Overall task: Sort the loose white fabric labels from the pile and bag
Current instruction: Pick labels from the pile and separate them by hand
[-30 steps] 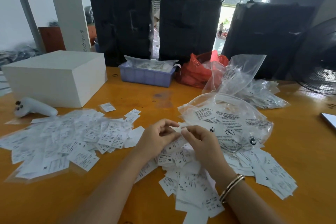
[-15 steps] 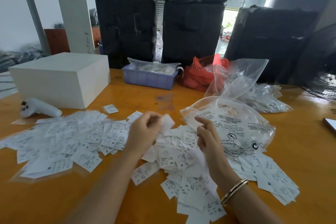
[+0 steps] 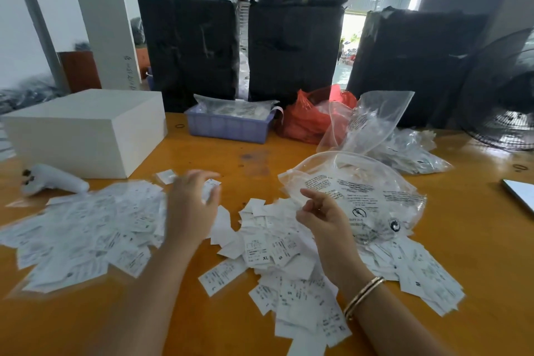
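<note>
A broad spread of white fabric labels (image 3: 86, 225) covers the table's left side. A second, heaped pile of labels (image 3: 277, 246) printed with sizes such as XL and S lies in the middle, between my arms. A puffed clear plastic bag (image 3: 361, 191) with black print rests on that pile's right part. My left hand (image 3: 190, 205), blurred by motion, hovers over the right edge of the left spread with fingers spread and nothing visibly held. My right hand (image 3: 320, 217) hangs above the middle pile beside the bag, fingers loosely curled, holding nothing.
On the orange table (image 3: 476, 240) stand a white box (image 3: 86, 130), a white controller (image 3: 52, 182), a purple tray (image 3: 228, 127), a red bag (image 3: 306, 118) and more clear bags (image 3: 372, 121). Black wrapped bundles (image 3: 190, 52) line the far edge. A fan (image 3: 508, 95) stands at right.
Both hands met over the middle pile, then parted. My left hand carried a label leftward to the left spread and now shows spread fingers. My right hand rose slightly beside the bag.
</note>
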